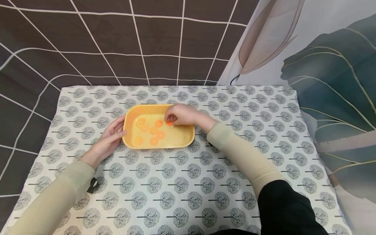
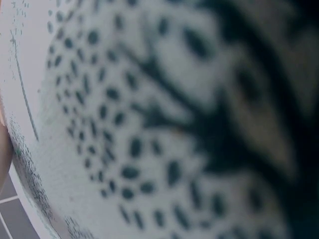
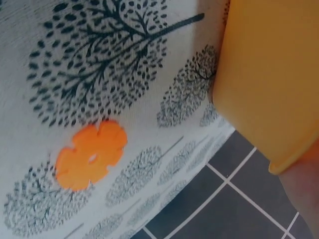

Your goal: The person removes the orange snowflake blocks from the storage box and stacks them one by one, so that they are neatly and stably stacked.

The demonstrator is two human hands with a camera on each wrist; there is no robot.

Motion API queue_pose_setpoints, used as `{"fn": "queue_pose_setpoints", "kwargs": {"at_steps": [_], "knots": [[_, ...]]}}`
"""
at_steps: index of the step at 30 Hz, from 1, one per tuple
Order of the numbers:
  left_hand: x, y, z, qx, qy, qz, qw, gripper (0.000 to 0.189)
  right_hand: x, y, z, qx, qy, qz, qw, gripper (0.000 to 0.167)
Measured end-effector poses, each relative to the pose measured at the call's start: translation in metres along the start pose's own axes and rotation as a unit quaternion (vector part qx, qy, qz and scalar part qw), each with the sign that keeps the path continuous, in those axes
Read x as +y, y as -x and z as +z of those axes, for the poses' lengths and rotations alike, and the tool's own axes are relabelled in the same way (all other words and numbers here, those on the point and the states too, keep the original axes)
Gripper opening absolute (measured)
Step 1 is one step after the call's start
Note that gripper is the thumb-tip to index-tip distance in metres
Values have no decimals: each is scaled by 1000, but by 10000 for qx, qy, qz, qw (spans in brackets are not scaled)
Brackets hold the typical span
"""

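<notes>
A yellow rectangular basin (image 1: 188, 141) stands on the patterned tablecloth in the head view. My left hand (image 1: 109, 138) holds its left end, thumb at the rim and fingers against the outer side. Reaching over the far right side, my right hand (image 1: 183, 115) has its fingertips down inside the basin. They pinch a bright orange flower-shaped slice (image 1: 169, 123), partly hidden by the fingers. Several paler orange flower-shaped slices (image 1: 154, 130) lie spread over the basin floor, mostly left and centre. Another orange flower-shaped slice (image 3: 92, 154) lies on the cloth outside the basin in the right wrist view.
A white tablecloth (image 1: 182, 173) with grey tree prints covers the table. Behind it hangs a dark cloth with white grid lines (image 1: 117, 36), and a leaf-print curtain (image 1: 332, 75) hangs to the right. The left wrist view shows mostly blurred tablecloth.
</notes>
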State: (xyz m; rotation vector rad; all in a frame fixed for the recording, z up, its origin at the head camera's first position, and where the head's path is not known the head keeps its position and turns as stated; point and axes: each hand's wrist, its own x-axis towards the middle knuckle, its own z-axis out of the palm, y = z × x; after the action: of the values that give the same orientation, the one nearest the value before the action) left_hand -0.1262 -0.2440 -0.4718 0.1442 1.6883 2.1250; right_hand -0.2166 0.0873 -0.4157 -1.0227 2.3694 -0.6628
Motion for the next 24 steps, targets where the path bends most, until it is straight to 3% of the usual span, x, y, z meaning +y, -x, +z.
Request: {"fn": "queue_pose_setpoints", "kwargs": {"at_steps": [9, 24], "knots": [[-3, -1, -1, -98, -71, 129, 9998, 73, 3, -4, 7, -83, 619, -105, 9980, 42], [-2, 0, -2, -155, -107, 109, 9998, 72, 1, -9, 14, -58, 1030, -145, 9946, 40]]}}
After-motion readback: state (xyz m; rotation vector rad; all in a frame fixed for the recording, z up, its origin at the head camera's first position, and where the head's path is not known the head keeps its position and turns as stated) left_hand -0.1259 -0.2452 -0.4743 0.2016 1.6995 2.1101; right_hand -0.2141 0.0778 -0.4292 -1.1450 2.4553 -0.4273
